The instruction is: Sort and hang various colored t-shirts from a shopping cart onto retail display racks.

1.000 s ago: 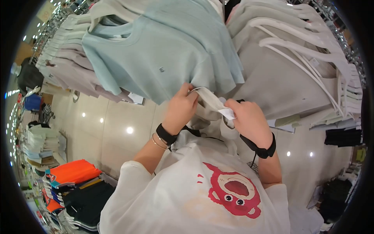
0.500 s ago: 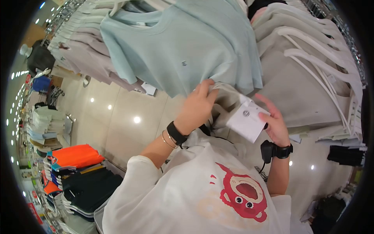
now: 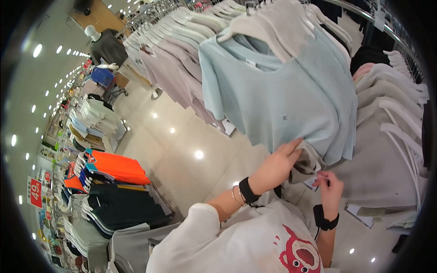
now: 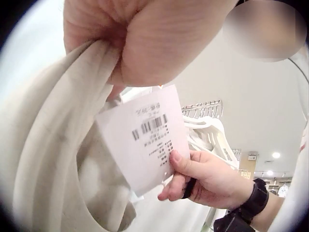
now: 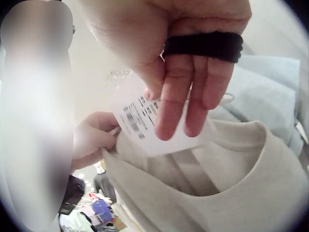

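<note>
In the left wrist view my left hand (image 4: 149, 38) grips the neckline of a beige garment (image 4: 43, 140), the cloth bunched under its fingers. My right hand (image 4: 212, 179) pinches the lower edge of a white printed tag (image 4: 147, 137) between thumb and fingers. The right wrist view shows the tag (image 5: 137, 123) above the garment's round neck opening (image 5: 203, 179), a black band across the right fingers. From the head view, both the left hand (image 3: 280, 166) and the right hand (image 3: 330, 189) are just below a hanging light blue shirt (image 3: 277, 100).
Mauve shirts (image 3: 175, 68) hang left of the blue one, grey shirts (image 3: 382, 159) on white hangers at the right. A rack with orange (image 3: 118, 167) and dark clothes (image 3: 123, 207) stands at the lower left. Tiled floor (image 3: 182, 150) lies between.
The head view has swung left, so racks and hands appear farther right. The right hand has turned with the tag, whose broad face no longer shows there. The left hand still holds the garment.
</note>
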Demonstrator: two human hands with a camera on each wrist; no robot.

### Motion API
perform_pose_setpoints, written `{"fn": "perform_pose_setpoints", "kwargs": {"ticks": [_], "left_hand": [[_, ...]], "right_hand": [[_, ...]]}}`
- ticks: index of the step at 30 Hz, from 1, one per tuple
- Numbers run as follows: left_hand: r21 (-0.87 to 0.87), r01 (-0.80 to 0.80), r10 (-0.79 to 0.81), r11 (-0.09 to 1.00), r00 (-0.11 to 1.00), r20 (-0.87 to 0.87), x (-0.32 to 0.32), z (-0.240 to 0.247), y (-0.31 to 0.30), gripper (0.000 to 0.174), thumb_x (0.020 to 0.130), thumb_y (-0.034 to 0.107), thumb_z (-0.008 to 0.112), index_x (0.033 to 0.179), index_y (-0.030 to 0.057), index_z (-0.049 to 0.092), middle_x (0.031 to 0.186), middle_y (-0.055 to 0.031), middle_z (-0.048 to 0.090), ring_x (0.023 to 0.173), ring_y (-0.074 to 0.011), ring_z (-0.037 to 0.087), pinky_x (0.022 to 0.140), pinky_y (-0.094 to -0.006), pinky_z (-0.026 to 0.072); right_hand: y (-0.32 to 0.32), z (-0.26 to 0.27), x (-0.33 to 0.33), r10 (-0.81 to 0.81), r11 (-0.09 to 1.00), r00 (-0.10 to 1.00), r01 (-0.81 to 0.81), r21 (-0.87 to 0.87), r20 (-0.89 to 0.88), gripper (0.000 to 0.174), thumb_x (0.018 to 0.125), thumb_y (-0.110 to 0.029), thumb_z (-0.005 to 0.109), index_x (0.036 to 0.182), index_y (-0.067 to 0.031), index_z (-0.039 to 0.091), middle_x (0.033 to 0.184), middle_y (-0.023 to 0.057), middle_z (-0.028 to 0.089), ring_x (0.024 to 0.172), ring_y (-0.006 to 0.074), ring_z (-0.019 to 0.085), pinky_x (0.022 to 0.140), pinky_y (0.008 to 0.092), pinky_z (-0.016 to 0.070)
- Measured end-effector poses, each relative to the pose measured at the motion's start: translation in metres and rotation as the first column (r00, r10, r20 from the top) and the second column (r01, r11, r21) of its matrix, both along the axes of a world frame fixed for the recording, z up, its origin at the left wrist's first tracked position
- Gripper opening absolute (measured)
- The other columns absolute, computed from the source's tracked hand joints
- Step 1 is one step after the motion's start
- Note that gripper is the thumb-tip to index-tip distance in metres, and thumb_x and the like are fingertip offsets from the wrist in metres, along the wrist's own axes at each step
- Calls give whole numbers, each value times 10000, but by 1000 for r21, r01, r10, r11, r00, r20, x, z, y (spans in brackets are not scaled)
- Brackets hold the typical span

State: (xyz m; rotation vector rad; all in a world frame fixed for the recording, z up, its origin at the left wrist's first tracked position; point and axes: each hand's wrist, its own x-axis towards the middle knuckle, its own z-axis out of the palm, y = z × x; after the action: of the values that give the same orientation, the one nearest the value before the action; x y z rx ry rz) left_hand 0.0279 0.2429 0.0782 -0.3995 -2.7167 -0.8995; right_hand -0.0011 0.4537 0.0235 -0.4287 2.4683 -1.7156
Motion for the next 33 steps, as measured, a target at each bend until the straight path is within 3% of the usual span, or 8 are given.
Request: {"fn": "perform_pose_setpoints", "kwargs": {"ticks": [4, 8, 12, 14, 17, 23, 26, 33], "left_hand": [[-81, 46, -48, 996, 998, -31, 4, 13, 12, 385, 732, -40, 469, 1116, -68, 490, 1350, -198, 344, 1038, -352, 502, 846, -365, 453], [-71, 140, -141, 988, 990, -9, 4, 25, 22, 412, 751, -21, 472, 1159, -75, 459, 1371, -191, 317, 1030, -341, 507, 805, -357, 479], [-41, 270, -271, 962, 961, -52, 7, 25, 41, 417, 773, -20, 481, 1183, -75, 433, 1373, -194, 315, 1101, -338, 474, 879, -342, 444], [7, 297, -297, 955, 955, -25, 5, 33, 43, 433, 776, -38, 474, 1205, -67, 422, 1370, -207, 314, 1128, -340, 459, 913, -338, 422], [37, 218, -216, 975, 975, -56, -1, 39, 42, 467, 755, -81, 463, 1219, -51, 419, 1369, -204, 317, 1142, -344, 449, 924, -338, 414], [383, 339, -358, 859, 933, -24, -3, 41, 27, 569, 657, -165, 456, 1210, -33, 439, 1356, -177, 350, 1117, -332, 479, 879, -334, 440], [291, 324, -330, 900, 943, -30, -3, 48, 21, 558, 617, -183, 430, 1147, -23, 502, 1301, -169, 426, 1096, -324, 500, 851, -343, 456], [98, 59, -36, 993, 976, -213, -12, 62, 9, 484, 565, -175, 389, 978, -27, 594, 1129, -146, 572, 963, -301, 580, 769, -303, 463]], "right_hand": [[-26, 32, 7, 161, 801, 884, 143, 581, -438, 61, 764, -112, 602, 765, -54, 583, 545, 113, 570, 503, 255, 587, 472, 341, 436], [-42, 26, 0, 184, 694, 888, 185, 696, -421, 111, 770, -157, 582, 708, -69, 556, 507, 99, 544, 473, 277, 564, 453, 378, 420], [-60, 24, 3, 90, 943, 878, 77, 325, -470, 104, 709, -186, 605, 698, -92, 561, 608, 79, 592, 531, 267, 575, 475, 375, 431], [-61, 27, 11, 152, 884, 867, 95, 457, -475, 105, 675, -180, 621, 720, -97, 575, 623, 77, 590, 554, 272, 573, 488, 371, 435], [-61, -7, 28, 176, 982, 858, -122, 141, -483, 152, 644, -126, 643, 777, -65, 599, 684, 94, 587, 591, 292, 565, 503, 366, 436], [-33, 24, 23, 300, 941, 638, -76, 329, -710, 315, 625, -182, 683, 903, -59, 604, 954, 104, 593, 930, 297, 555, 708, 380, 472], [-25, 32, 20, 410, 893, 725, -198, 403, -553, 412, 623, -192, 697, 1002, -82, 581, 1067, 90, 560, 1048, 302, 504, 816, 389, 455], [-1, 21, 34, 452, 888, 585, -221, 404, -673, 295, 745, -99, 596, 1037, -102, 554, 999, 149, 572, 842, 265, 593, 689, 288, 512]]}}
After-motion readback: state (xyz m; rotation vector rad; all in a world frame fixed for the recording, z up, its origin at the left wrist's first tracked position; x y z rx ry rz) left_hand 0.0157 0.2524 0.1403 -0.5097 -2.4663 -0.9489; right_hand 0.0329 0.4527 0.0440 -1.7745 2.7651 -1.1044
